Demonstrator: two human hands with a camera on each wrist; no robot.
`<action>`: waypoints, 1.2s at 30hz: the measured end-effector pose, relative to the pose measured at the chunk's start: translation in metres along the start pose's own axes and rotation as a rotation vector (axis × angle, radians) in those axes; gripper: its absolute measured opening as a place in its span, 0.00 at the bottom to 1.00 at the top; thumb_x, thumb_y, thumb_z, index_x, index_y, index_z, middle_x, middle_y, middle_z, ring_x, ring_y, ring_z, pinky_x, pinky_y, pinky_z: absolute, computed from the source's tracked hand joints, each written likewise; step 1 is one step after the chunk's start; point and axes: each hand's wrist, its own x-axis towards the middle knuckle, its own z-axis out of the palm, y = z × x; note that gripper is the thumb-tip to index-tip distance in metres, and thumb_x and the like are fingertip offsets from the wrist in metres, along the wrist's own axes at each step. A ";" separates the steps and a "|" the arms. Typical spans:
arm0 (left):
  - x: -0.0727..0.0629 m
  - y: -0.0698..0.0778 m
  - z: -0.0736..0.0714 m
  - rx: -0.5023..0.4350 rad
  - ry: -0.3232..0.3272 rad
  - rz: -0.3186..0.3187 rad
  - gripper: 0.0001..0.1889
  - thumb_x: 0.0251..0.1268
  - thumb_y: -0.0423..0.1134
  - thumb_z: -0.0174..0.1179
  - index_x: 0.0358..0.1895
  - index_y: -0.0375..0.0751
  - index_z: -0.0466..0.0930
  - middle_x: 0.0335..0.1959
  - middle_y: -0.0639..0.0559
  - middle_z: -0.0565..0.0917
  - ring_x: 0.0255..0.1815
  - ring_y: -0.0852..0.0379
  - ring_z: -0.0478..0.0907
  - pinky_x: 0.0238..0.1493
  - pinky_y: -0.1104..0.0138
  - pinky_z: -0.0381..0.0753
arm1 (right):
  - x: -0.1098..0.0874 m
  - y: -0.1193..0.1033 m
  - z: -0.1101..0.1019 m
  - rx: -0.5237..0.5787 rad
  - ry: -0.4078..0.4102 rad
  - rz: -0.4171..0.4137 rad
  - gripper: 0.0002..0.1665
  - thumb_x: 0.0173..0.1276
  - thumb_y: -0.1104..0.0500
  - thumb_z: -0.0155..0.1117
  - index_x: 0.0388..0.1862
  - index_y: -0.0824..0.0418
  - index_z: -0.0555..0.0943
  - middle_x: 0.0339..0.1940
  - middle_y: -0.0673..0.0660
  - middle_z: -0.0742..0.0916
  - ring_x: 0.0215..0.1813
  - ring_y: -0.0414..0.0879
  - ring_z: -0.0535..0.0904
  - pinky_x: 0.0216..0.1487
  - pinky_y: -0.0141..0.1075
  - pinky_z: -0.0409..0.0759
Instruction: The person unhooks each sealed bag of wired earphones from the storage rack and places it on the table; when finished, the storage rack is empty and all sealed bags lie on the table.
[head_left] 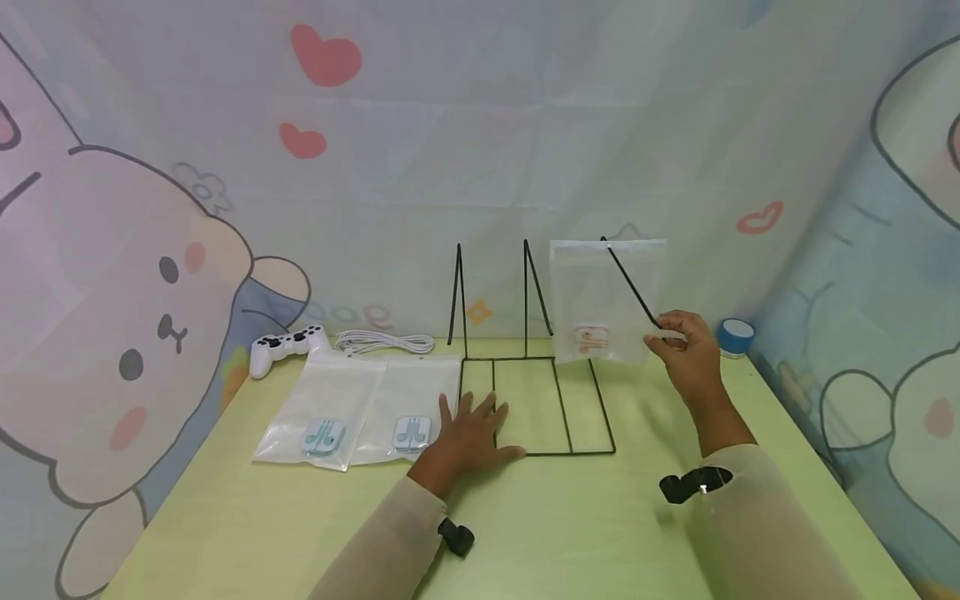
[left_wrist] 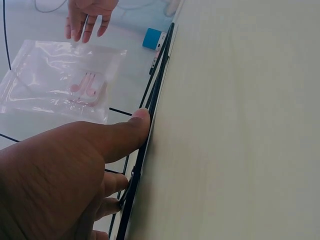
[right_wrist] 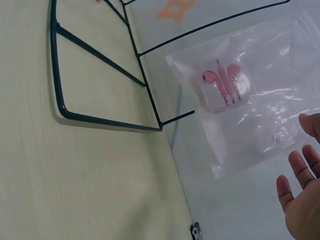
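A clear zip bag point(head_left: 615, 287) with pink earphones point(right_wrist: 222, 85) in a small case hangs from the right prong point(head_left: 632, 285) of a black wire display rack point(head_left: 577, 454). My right hand point(head_left: 686, 350) is at the prong's front end, beside the bag. In the right wrist view its fingers point(right_wrist: 301, 170) are apart and loosely extended, with nothing between them. My left hand point(head_left: 468, 437) rests with spread fingers on the left part of the rack's base. The left wrist view shows its thumb point(left_wrist: 137, 125) lying along the front base wire.
Two more zip bags point(head_left: 431, 379) with blue earphones in cases lie left of the rack, overlapping. Behind them are a white game controller point(head_left: 288, 346) and a coiled white cable point(head_left: 384, 342). A blue tape roll point(head_left: 735, 337) stands at the back right. A printed cloth backdrop point(head_left: 450, 125) surrounds the table.
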 end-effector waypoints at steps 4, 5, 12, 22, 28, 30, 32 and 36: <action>0.001 0.000 0.000 0.003 -0.006 -0.006 0.47 0.75 0.75 0.55 0.88 0.53 0.63 0.90 0.47 0.61 0.92 0.31 0.51 0.83 0.22 0.36 | 0.007 -0.003 -0.004 0.032 0.017 0.039 0.20 0.77 0.61 0.74 0.63 0.67 0.84 0.62 0.39 0.78 0.57 0.30 0.77 0.50 0.19 0.79; 0.001 0.000 0.000 0.006 -0.007 -0.007 0.47 0.75 0.75 0.54 0.88 0.54 0.62 0.91 0.47 0.61 0.92 0.31 0.50 0.83 0.22 0.36 | 0.009 -0.003 -0.005 0.028 0.015 0.052 0.20 0.77 0.60 0.74 0.63 0.65 0.84 0.60 0.36 0.78 0.56 0.31 0.78 0.49 0.20 0.79; 0.001 -0.001 0.002 0.000 0.003 -0.006 0.48 0.74 0.76 0.55 0.88 0.54 0.61 0.90 0.48 0.62 0.91 0.31 0.51 0.82 0.21 0.37 | 0.017 -0.007 -0.009 0.012 -0.020 0.095 0.22 0.77 0.56 0.75 0.65 0.60 0.85 0.51 0.35 0.83 0.49 0.32 0.83 0.45 0.23 0.82; 0.002 -0.001 0.003 -0.012 0.010 -0.002 0.48 0.74 0.76 0.56 0.88 0.53 0.61 0.90 0.47 0.62 0.91 0.30 0.52 0.82 0.20 0.37 | 0.024 -0.009 -0.003 0.106 -0.055 0.070 0.22 0.71 0.69 0.76 0.63 0.69 0.87 0.44 0.29 0.86 0.44 0.26 0.86 0.48 0.20 0.84; 0.002 -0.001 0.003 -0.012 0.011 -0.003 0.48 0.74 0.75 0.56 0.88 0.52 0.62 0.90 0.46 0.63 0.91 0.31 0.53 0.81 0.20 0.36 | 0.027 -0.017 0.001 0.094 -0.080 0.069 0.23 0.70 0.69 0.77 0.64 0.67 0.88 0.53 0.35 0.91 0.51 0.24 0.85 0.50 0.19 0.82; 0.002 -0.001 0.003 -0.012 0.011 -0.002 0.48 0.74 0.75 0.56 0.88 0.52 0.62 0.90 0.46 0.63 0.91 0.30 0.53 0.81 0.20 0.36 | 0.028 -0.020 0.003 0.059 -0.099 0.064 0.23 0.71 0.68 0.77 0.65 0.66 0.88 0.57 0.42 0.90 0.54 0.26 0.81 0.51 0.18 0.80; 0.003 -0.001 0.003 -0.010 0.006 -0.003 0.48 0.74 0.75 0.56 0.88 0.52 0.61 0.90 0.46 0.62 0.91 0.30 0.52 0.81 0.20 0.36 | 0.029 -0.022 0.004 0.020 -0.122 0.059 0.23 0.72 0.66 0.76 0.65 0.65 0.88 0.59 0.50 0.88 0.57 0.33 0.78 0.52 0.20 0.77; 0.005 -0.002 0.005 -0.014 -0.010 -0.010 0.49 0.74 0.74 0.57 0.89 0.53 0.60 0.91 0.46 0.60 0.92 0.30 0.50 0.81 0.20 0.32 | 0.031 -0.026 0.006 -0.026 -0.154 0.081 0.24 0.74 0.63 0.75 0.67 0.63 0.87 0.62 0.58 0.85 0.61 0.42 0.73 0.53 0.23 0.74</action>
